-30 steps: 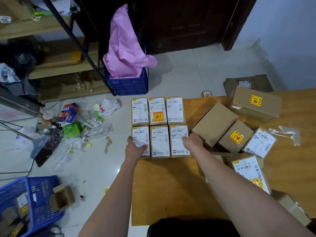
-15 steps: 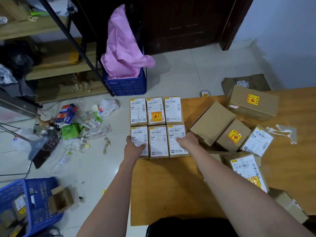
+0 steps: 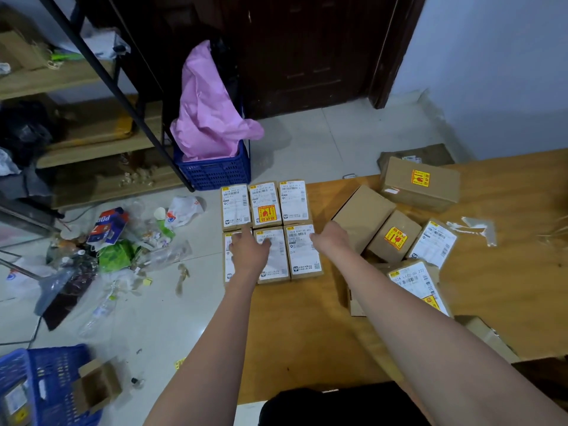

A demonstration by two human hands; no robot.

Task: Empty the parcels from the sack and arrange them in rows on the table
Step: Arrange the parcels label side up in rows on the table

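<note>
Wooden table (image 3: 307, 327), left end: six small labelled parcels (image 3: 294, 204) in two rows of three, touching. Left hand (image 3: 249, 252) rests flat with relaxed fingers across the near-left and near-middle parcels; right hand (image 3: 330, 238) touches the right edge of the near-right parcel (image 3: 302, 253), grip not discernible. Unsorted brown boxes (image 3: 362, 216) heaped right; blue crate (image 3: 215, 172) on the floor beyond.

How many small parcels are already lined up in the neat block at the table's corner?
6: three in the far row, three in the near row. The left hand partly covers two.
</note>
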